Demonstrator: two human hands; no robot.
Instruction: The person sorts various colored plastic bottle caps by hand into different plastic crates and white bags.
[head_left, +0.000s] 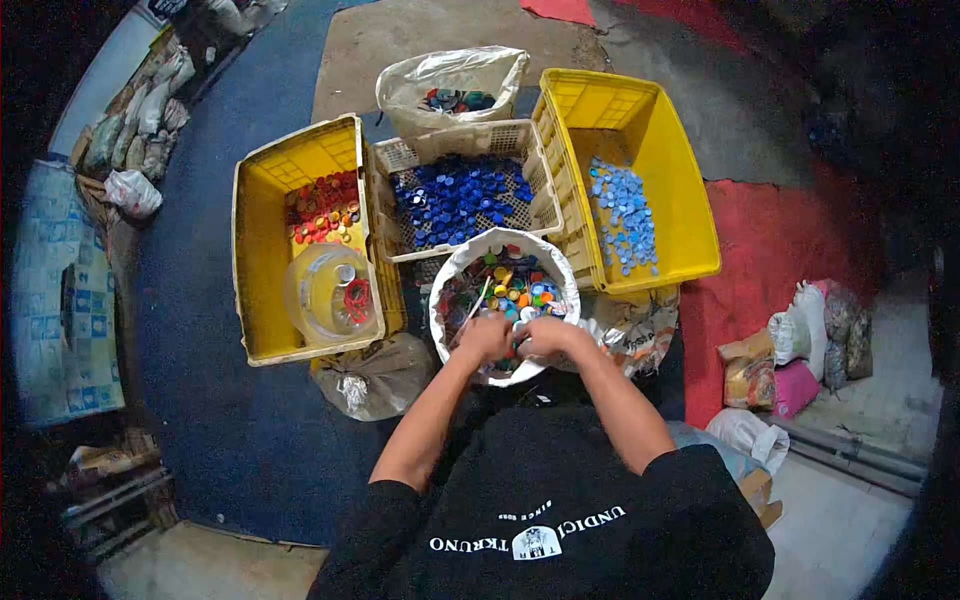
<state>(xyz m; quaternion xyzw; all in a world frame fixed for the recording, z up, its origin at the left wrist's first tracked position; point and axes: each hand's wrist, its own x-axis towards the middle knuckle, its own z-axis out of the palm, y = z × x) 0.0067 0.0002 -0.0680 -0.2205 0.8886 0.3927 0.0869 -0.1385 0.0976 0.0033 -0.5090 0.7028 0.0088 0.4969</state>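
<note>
A round white sack-like container with a rolled rim stands in front of me, holding mixed colored bottle caps. Both hands are down inside its near half, among the caps. My left hand has its fingers curled downward. Close beside it, my right hand also has curled fingers, pointing toward the left one. What either hand grips is too small and hidden to make out. A thin pale stick-like strip lies near my left hand.
Around the container stand a yellow crate with red caps and a clear round tub, a white perforated crate of dark blue caps, and a yellow crate of light blue caps. Behind is an open white sack. A tied sack sits left.
</note>
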